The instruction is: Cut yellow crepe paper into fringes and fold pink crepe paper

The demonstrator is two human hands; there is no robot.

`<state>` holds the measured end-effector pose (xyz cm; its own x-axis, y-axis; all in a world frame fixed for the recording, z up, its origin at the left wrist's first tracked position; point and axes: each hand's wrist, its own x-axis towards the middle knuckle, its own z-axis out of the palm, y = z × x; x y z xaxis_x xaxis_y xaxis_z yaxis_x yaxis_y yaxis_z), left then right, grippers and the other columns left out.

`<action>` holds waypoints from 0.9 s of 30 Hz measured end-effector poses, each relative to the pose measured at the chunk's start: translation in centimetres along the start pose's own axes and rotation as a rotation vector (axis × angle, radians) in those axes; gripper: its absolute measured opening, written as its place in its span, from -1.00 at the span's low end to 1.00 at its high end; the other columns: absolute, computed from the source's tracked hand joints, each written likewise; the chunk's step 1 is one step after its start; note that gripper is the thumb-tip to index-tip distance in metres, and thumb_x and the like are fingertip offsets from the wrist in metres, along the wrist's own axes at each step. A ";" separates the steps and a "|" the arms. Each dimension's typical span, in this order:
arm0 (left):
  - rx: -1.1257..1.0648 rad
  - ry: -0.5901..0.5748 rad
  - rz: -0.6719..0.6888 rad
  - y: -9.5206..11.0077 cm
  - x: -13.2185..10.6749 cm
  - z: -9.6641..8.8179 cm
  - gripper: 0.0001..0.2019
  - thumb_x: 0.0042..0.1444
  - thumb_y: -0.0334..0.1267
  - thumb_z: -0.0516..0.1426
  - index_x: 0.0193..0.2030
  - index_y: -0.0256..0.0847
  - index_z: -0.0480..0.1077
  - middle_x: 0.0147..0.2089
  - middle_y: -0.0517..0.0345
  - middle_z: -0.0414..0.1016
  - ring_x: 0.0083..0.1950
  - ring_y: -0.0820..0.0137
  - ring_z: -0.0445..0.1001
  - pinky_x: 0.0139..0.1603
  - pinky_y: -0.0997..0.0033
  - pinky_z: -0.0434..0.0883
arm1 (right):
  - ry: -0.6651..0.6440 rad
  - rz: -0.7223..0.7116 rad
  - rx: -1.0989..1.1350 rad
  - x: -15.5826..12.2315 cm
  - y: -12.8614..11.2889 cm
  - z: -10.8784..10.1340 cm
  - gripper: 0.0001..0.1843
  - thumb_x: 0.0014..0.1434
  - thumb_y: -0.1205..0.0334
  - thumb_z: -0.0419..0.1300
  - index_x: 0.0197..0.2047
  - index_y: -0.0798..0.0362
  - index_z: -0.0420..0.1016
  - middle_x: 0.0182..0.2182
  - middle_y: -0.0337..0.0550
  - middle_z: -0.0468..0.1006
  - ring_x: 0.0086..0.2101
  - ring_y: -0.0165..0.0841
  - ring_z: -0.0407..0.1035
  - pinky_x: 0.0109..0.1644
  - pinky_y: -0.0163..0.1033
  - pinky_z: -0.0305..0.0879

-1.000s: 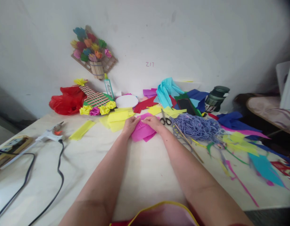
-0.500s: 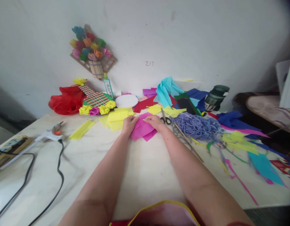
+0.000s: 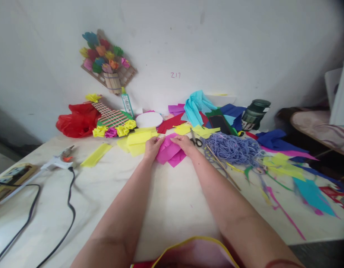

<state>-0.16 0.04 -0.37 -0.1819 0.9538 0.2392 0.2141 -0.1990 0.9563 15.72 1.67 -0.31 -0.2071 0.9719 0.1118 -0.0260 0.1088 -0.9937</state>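
Both my hands have the magenta paper pinched between thumb and fingers, left hand on one edge, right hand on the other. It's sitting just left of the scissors, with my right hand in between. Tip from me: thin stuff like this probably creases or rips easily, so I'd go light on the pinch, work both sides evenly and smooth the folds with the thumbs instead of yanking.

Headcount: two hands, one pair of scissors, one heap of bluish-purple cord just right of the scissors, one white disc behind and left of them, one glue gun way off left. The guitar-shaped craft, also left, has four yellow flowers and one pink flower. Can't tell how many magenta layers I've got.
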 end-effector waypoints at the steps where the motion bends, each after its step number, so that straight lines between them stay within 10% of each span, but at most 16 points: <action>1: -0.004 -0.010 -0.003 -0.1 0.0 0.0 -0.63 -0.14 0.07 0.13 -0.57 -0.25 0.26 -0.65 0.29 0.18 -0.59 0.55 0.11 -0.59 0.54 0.08 | -0.007 0.000 0.034 0.0 0.0 0.0 -0.70 -0.19 0.03 0.26 -0.56 0.11 0.36 -0.68 -0.36 0.31 -0.61 -0.51 0.13 -0.51 -0.36 0.01; 9: -0.096 0.186 0.038 -0.7 0.6 0.1 -0.61 -0.12 0.06 0.12 -0.63 -0.21 0.13 -0.67 0.34 0.04 -0.60 0.58 0.01 -0.61 0.53 0.02 | -0.031 0.107 0.435 0.2 -0.4 0.6 -0.69 -0.21 0.08 0.32 -0.40 0.07 0.44 -0.56 -0.29 0.48 -0.53 -0.43 0.33 -0.39 -0.29 0.24; 27: 0.003 0.244 0.097 0.3 -0.3 1.3 -0.64 -0.04 0.04 0.05 -0.61 -0.18 0.12 -0.66 0.29 0.09 -0.55 0.51 0.11 -0.56 0.50 0.09 | -0.009 0.059 0.328 0.3 -0.4 1.8 -0.54 -0.38 0.21 0.38 -0.31 0.11 0.46 -0.45 -0.18 0.56 -0.38 -0.33 0.43 -0.23 -0.20 0.32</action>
<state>1.19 0.04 -0.39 -0.3868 0.8477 0.3631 0.2441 -0.2856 0.9268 13.95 1.58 0.11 -0.2267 0.9724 0.0557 -0.3271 -0.0222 -0.9447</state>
